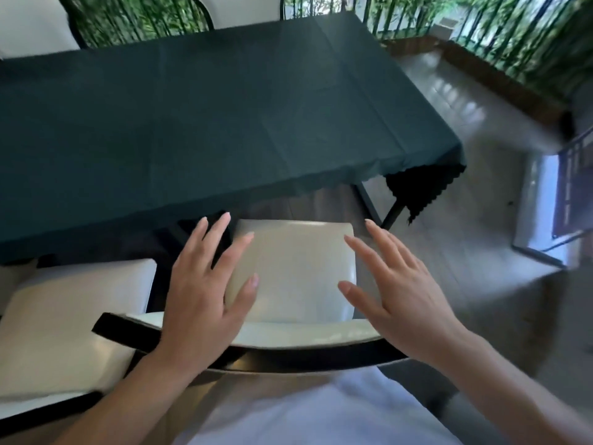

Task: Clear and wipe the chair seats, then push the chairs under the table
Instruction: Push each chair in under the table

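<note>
head: our left hand (202, 293) and right hand (398, 290) hover with fingers spread, holding nothing, over the chair (288, 271) before the desk (192, 123) | seat looks smooth, maybe slippery | frame rigid, so we would take the backrest (288, 358)

Table (369, 200), dark green cloth (192, 123) draped over.

Both bare forearms were stretched forward from the bottom edge. The left hand (202, 293) was held flat, palm down, fingers straight and spread. The right hand (401, 293) was likewise held with fingers straight and fanned apart; nothing was gripped.
</note>
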`<action>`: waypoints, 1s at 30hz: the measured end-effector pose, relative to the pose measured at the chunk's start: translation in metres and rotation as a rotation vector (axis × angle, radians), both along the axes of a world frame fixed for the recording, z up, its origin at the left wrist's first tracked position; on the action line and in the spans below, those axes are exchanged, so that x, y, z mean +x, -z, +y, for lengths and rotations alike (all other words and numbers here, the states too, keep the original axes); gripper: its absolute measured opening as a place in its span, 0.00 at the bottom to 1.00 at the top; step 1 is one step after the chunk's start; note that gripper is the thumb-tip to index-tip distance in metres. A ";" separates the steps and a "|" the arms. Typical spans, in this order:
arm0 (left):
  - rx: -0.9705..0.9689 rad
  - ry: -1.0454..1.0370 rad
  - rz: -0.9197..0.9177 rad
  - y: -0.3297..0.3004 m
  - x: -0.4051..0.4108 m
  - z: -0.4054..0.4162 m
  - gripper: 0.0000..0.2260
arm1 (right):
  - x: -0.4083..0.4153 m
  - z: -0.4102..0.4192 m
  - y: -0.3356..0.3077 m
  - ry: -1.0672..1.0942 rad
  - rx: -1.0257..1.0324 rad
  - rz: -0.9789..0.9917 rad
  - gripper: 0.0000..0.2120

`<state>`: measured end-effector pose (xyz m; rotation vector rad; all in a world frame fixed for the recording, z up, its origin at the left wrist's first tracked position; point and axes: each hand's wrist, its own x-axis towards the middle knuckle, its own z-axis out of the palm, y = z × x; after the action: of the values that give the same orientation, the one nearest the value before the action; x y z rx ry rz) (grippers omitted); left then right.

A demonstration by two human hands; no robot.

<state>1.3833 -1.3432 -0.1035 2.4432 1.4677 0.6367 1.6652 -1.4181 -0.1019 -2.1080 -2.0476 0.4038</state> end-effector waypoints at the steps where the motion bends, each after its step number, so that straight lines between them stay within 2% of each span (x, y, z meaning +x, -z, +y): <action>1: 0.006 0.004 0.019 0.004 -0.003 -0.006 0.25 | -0.002 -0.006 0.005 0.007 -0.004 -0.005 0.33; 5: 0.033 0.074 0.059 0.024 -0.015 -0.022 0.24 | -0.011 -0.028 0.019 0.014 -0.010 -0.046 0.35; 10: 0.058 0.110 0.148 0.042 -0.021 -0.022 0.25 | -0.014 -0.045 0.028 -0.015 0.092 -0.133 0.35; 15: 0.164 0.131 0.148 0.055 -0.038 -0.031 0.24 | -0.014 -0.048 0.038 -0.028 0.170 -0.211 0.34; 23: 0.205 0.100 0.135 0.059 -0.037 -0.016 0.22 | -0.024 -0.045 0.055 0.027 0.243 -0.256 0.34; 27: 0.208 0.235 0.114 0.061 -0.044 -0.010 0.21 | -0.036 -0.049 0.053 0.099 0.270 -0.309 0.34; 30: 0.267 0.377 0.049 0.065 -0.061 0.000 0.20 | -0.059 -0.046 0.058 0.210 0.351 -0.280 0.30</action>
<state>1.3223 -1.3428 -0.1686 2.8509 0.9423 0.7303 1.6058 -1.4639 -0.1598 -2.2161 -1.8309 -0.2774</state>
